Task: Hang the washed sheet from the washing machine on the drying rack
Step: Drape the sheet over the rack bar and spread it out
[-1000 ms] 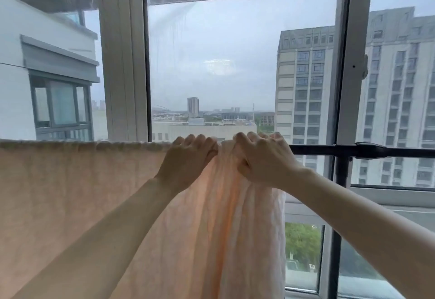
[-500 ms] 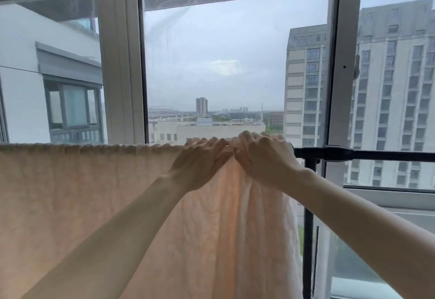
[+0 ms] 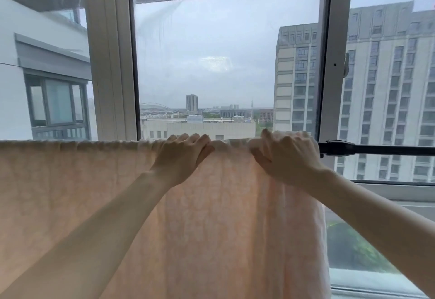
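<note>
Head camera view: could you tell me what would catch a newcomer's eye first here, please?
A peach sheet draped over a black rail fills the lower half of the view, smooth on the left and bunched in folds at its right end. At its top edge, mid-frame, the left hand and right hand grip the cloth, apart from each other. Behind, a large window shows a tall grey apartment block at right.

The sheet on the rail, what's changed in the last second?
The right hand has slid right along the black rail, spreading the bunched pink sheet toward the bare end; the hands, touching before, are now apart. The left hand stays gripping the sheet's top edge; the left part stays flat.
</note>
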Tool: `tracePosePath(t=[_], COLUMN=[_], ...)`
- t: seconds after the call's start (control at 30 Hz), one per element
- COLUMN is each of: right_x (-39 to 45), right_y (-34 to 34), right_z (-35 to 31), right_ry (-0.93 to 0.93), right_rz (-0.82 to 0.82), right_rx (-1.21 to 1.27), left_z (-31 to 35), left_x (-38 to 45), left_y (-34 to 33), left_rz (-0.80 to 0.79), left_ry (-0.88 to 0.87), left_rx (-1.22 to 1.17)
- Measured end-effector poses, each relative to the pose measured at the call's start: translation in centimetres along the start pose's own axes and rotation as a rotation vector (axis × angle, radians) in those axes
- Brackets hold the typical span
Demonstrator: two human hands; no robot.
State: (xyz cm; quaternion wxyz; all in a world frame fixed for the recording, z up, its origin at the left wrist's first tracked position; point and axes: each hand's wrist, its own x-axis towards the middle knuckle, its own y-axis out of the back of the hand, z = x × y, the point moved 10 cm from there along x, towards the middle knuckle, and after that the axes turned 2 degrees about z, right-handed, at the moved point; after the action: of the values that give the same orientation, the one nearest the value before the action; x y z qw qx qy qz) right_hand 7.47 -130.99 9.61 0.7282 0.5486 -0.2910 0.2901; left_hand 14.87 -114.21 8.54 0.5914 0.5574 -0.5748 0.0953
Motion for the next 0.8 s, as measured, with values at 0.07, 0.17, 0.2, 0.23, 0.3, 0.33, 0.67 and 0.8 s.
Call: tracePosePath(t=[0.07, 0.17, 0.2, 0.23, 0.3, 0.33, 0.67, 0.8], right_x=[0.6, 1.4, 1.5, 1.6, 1.6, 1.5, -2.6, -2.9], right_y=[0.3, 0.5, 0.1, -0.3, -1.0, -1.3, 0.4, 2.4], right_z=[-1.4, -5.6, -6.7, -7.5, -7.4, -6.7, 4.2, 6.6], right_ry=[-0.005, 0.131, 0.167, 0.19, 0.191, 0.171, 0.048, -0.038], right_rz=[-0.006, 0.03, 0.022, 0.009, 0.01, 0.015, 0.032, 0.054], right_rx=[0.063, 0.104, 0.121, 0.124, 0.076, 0.029, -0.029, 0.265], left_z=[0.4, 0.8, 0.8, 0.8, 0.4, 0.1, 0.4, 0.7], left_x=[0.2, 0.4, 0.4, 0.3, 0.2, 0.1, -0.2, 0.1], left_y=[-0.2, -0.4, -0.4, -0.4, -0.4, -0.3, 0.0, 0.2], left_rz=[-0.01, -0.02, -0.018, -0.018, -0.019, -0.014, -0.004, -0.066], left_ry=[0.001, 0.0, -0.001, 0.002, 0.008, 0.01, 0.006, 0.077], left_rx=[-0.011, 0.0, -0.002, -0.006, -0.011, -0.015, -0.026, -0.134])
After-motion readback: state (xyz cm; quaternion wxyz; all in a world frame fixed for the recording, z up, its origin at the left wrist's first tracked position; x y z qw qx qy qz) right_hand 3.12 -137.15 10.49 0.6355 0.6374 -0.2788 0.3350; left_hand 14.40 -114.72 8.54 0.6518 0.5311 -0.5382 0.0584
